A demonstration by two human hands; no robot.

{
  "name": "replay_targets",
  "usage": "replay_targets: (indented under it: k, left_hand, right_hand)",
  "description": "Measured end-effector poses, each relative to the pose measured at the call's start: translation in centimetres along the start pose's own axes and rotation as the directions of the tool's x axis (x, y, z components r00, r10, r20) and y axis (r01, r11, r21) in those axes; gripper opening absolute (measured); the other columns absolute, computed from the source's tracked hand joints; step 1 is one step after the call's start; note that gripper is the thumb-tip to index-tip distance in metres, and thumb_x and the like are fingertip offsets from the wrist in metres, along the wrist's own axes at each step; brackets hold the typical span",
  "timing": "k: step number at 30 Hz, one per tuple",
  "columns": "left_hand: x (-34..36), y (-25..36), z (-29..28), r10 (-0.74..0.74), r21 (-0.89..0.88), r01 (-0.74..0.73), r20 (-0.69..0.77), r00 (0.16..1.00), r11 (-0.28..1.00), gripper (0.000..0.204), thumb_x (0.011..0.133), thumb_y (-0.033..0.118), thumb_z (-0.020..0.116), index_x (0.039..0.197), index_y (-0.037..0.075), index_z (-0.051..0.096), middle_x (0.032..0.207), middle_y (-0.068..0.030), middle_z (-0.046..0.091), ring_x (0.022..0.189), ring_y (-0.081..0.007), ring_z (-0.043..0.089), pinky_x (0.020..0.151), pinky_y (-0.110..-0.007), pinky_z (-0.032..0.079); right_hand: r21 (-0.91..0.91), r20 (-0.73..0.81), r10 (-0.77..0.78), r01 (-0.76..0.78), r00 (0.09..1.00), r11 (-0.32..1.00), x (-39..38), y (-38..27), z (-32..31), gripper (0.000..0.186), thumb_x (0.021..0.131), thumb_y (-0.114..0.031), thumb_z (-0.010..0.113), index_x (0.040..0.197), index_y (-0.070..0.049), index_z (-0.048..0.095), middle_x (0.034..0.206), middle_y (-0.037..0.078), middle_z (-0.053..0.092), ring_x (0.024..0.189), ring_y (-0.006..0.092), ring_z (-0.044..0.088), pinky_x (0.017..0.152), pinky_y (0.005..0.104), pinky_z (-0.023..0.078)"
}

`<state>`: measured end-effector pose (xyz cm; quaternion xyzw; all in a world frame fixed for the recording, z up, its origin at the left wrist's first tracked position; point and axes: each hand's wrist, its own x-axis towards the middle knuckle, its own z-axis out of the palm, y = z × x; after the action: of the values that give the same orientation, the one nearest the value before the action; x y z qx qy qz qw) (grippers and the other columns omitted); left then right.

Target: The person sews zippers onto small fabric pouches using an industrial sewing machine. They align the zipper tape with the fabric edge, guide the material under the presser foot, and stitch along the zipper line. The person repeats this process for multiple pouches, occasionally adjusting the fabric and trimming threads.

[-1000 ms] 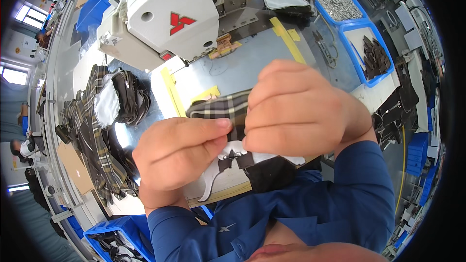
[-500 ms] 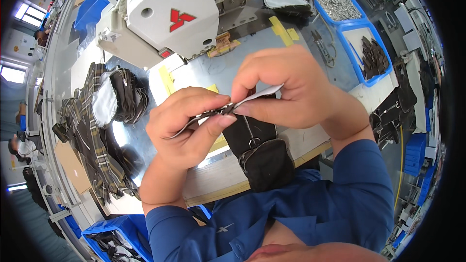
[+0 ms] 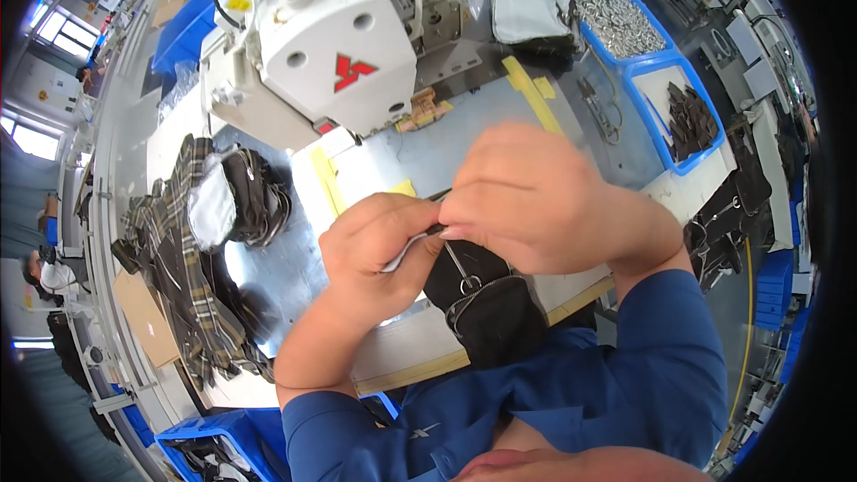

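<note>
In front of my chest, my left hand (image 3: 375,254) and my right hand (image 3: 536,201) meet, fingertips pinched together. Both grip a small dark fabric piece with a pale side (image 3: 408,251); its pale edge shows in my left hand, and the rest is mostly hidden by my fingers. My right hand is slightly smeared by motion. Just below them a black fabric pouch (image 3: 500,321) hangs over the table's near edge. It has a curved zipper and a metal ring (image 3: 470,285) at its upper end. Whether pouch and held piece are joined, I cannot tell.
A white sewing machine (image 3: 330,54) stands beyond my hands. Plaid fabric (image 3: 192,277) and a stack of black and white pieces (image 3: 250,192) lie left. Blue trays at right hold metal hardware (image 3: 616,22) and dark strips (image 3: 689,120). Thread snips (image 3: 600,112) lie nearby.
My hands have come closer together, their fingers folding over the fabric piece. The pale flap that stuck out by my right hand is hidden; a pale edge now shows in my left. The view has shifted slightly.
</note>
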<state>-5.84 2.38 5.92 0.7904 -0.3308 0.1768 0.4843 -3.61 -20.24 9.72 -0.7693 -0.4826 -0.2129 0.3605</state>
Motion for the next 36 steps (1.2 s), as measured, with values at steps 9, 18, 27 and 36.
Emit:
replay_targets:
  k: [9, 18, 27, 36]
  left_hand:
    - [0.3, -1.0, 0.6, 0.131, 0.082, -0.128, -0.032, 0.991, 0.988, 0.031, 0.072, -0.001, 0.091, 0.101, 0.004, 0.079, 0.082, -0.0086, 0.072, 0.068, -0.0227, 0.061, 0.067, -0.034, 0.048]
    - [-0.1, -1.4, 1.6, -0.011, -0.014, 0.01, -0.035, 0.999, 1.0, 0.021, 0.079, 0.001, 0.09, 0.096, 0.002, 0.078, 0.08, -0.0099, 0.072, 0.069, -0.026, 0.063, 0.068, -0.035, 0.051]
    - [0.0, -4.2, 2.6, -0.54, -0.337, 0.511, 0.011, 0.842, 0.79, 0.018, 0.094, 0.014, 0.086, 0.103, 0.0, 0.08, 0.085, -0.0022, 0.074, 0.078, -0.0096, 0.063, 0.072, -0.027, 0.051]
    - [2.0, -6.6, 5.0, -0.738, -0.772, 0.55, 0.161, 0.655, 0.32, 0.029, 0.096, 0.007, 0.081, 0.119, -0.008, 0.07, 0.104, -0.0139, 0.077, 0.091, -0.0225, 0.075, 0.085, -0.036, 0.061]
  right_hand:
    - [-0.116, -0.024, -0.066, 0.062, 0.998, 0.991, -0.1, 0.3, -0.1, 0.015, 0.079, -0.008, 0.08, 0.09, -0.004, 0.07, 0.087, 0.007, 0.065, 0.08, 0.0273, 0.065, 0.072, 0.0377, 0.049]
    - [-0.1, -0.018, -0.053, 0.051, 0.998, 0.994, -0.3, 0.3, 0.1, 0.016, 0.078, -0.006, 0.078, 0.091, -0.005, 0.068, 0.087, 0.007, 0.064, 0.08, 0.0279, 0.065, 0.073, 0.0381, 0.049]
    - [0.494, 0.152, 0.468, -0.477, 0.871, 0.727, -0.9, 5.7, 1.7, 0.026, 0.089, -0.015, 0.083, 0.11, -0.002, 0.075, 0.096, 0.005, 0.074, 0.088, 0.0157, 0.068, 0.081, 0.0297, 0.051]
    - [0.644, 0.266, 0.763, -0.698, 0.589, 0.315, -5.1, 8.7, 6.4, 0.021, 0.096, -0.015, 0.077, 0.109, 0.002, 0.078, 0.097, 0.008, 0.078, 0.087, 0.0107, 0.069, 0.078, 0.0329, 0.055]
